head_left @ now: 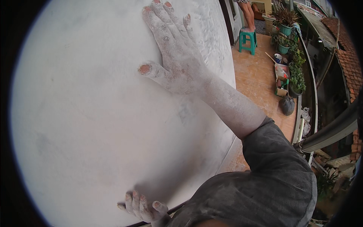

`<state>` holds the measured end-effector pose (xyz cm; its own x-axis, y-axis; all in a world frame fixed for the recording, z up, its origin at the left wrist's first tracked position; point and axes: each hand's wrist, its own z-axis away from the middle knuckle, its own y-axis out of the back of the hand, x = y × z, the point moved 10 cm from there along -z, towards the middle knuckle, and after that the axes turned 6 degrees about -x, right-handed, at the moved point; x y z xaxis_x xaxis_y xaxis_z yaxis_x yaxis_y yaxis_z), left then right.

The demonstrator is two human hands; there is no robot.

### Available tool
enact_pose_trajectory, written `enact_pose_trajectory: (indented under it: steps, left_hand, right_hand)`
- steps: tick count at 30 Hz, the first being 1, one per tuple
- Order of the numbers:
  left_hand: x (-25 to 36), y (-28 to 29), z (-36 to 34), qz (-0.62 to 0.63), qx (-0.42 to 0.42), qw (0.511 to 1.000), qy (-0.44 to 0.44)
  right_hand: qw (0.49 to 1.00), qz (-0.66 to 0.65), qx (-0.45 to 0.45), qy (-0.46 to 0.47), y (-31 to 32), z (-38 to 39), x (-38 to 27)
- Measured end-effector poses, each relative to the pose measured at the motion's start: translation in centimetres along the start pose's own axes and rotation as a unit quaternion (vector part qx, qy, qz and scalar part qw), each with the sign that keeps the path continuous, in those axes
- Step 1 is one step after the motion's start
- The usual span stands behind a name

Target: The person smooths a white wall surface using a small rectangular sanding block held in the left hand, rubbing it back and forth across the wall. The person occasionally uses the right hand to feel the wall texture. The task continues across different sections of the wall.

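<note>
Wearing a dark grey sleeve point(280, 162), dusted pale, at the near end of my right arm. Left hand point(145, 208) low, by the bottom of the view: fingers loosely bent, thumb apart from them, nothing seen in the grip. Close to the wall point(94, 117); can't tell if the fingertips touch it. Probably held low just to stay out of the right hand's way, or to steady me.

Right hand point(179, 62) up high, arm stretched out: palm down flat on the wall, fingers long and a bit spread, thumb well out to the side. Clamped on nothing; seems laid flat so the whole palm bears on the surface. White powder over both hands and my forearm. Wall fills left and middle: pale, smudged grey in patches, rippled past my fingers.

Beyond it, tiled floor point(253, 81). Along its outer edge: dark bag point(287, 106), box point(281, 89), cup point(278, 58), potted plants point(297, 75), lined up there likely to leave walking room. Farther, green stool point(247, 39) with someone's bare legs point(247, 15) on it, presumably for height. Off right, past the edge, tiled roof point(348, 70).
</note>
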<state>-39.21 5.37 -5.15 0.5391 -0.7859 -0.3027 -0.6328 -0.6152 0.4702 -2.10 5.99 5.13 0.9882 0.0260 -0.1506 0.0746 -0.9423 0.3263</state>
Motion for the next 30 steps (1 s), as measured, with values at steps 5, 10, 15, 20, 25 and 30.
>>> enact_pose_trajectory:
  steps: [5,10,15,20,25,30]
  left_hand:
    - [-0.2,0.4,0.0,0.025,0.025,0.999,0.005]
    - [-0.1,0.4,-0.1,0.024,0.030,0.999,-0.010]
    - [-0.3,0.0,-0.1,0.008,0.011,1.000,0.013]
    - [-0.4,0.0,0.1,-0.003,0.015,1.000,0.027]
    - [-0.4,0.0,0.1,0.001,0.016,1.000,0.024]
    - [-0.4,0.1,-0.1,-0.006,0.013,1.000,0.022]
  right_hand:
    - [0.998,0.004,-0.067,-0.022,-3.2,9.8,-3.5]
    - [0.995,-0.091,-0.051,0.001,-3.2,17.9,-6.5]
    - [0.997,-0.020,-0.039,-0.067,-1.3,5.7,2.2]
    - [0.997,-0.050,-0.021,-0.063,-2.0,10.5,-1.1]
    - [0.987,-0.080,-0.133,-0.039,-4.9,20.4,-5.8]
    - [0.996,0.014,-0.054,-0.074,-2.1,8.4,5.3]
